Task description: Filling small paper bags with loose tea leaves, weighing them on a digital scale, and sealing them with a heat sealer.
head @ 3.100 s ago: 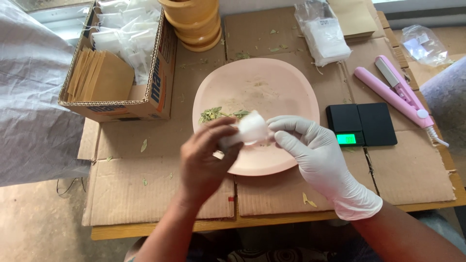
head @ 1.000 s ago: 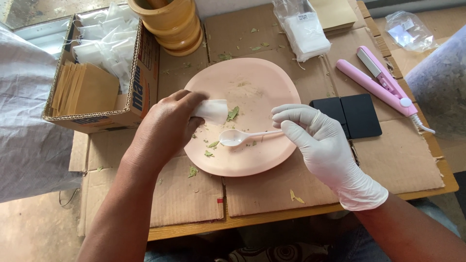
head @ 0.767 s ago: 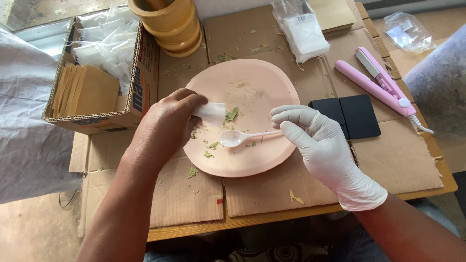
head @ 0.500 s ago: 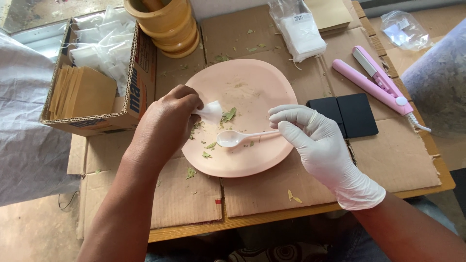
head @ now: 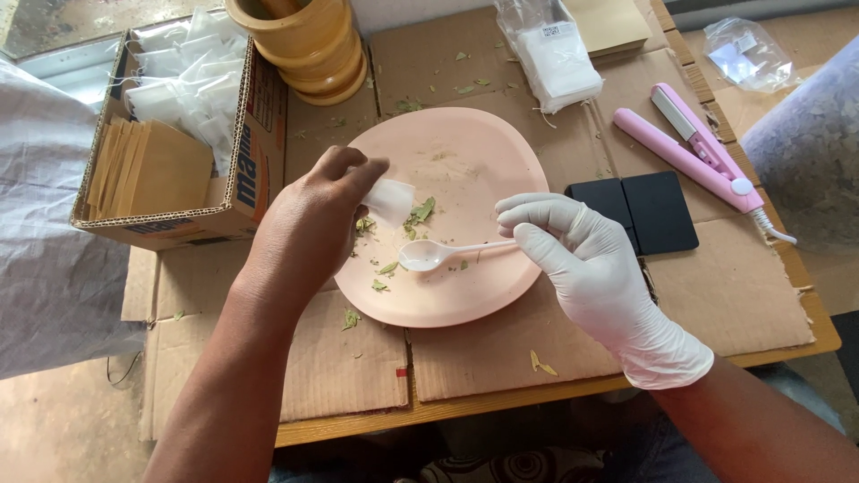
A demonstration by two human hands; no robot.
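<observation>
A pink plate (head: 465, 156) lies on the cardboard-covered table, with bits of dried green leaves (head: 416, 215) scattered on its left half. My bare left hand (head: 309, 224) pinches a small white filter bag (head: 389, 199) at the plate's left edge, right beside the leaves. My right hand (head: 591, 268), in a white glove, holds a white plastic spoon (head: 438, 255) by the handle. Its bowl rests on the plate just below the bag.
A cardboard box (head: 179, 152) of white bags and brown envelopes stands at the left. Stacked wooden bowls (head: 304, 40) sit at the back, a clear pack of white bags (head: 555, 54) beside them. A black scale (head: 644, 210) and pink sealer (head: 698, 148) lie right.
Three seconds ago both hands held the bag above the plate. Since then the right hand took the spoon and the left lowered the bag to the leaves; little has moved in the last second.
</observation>
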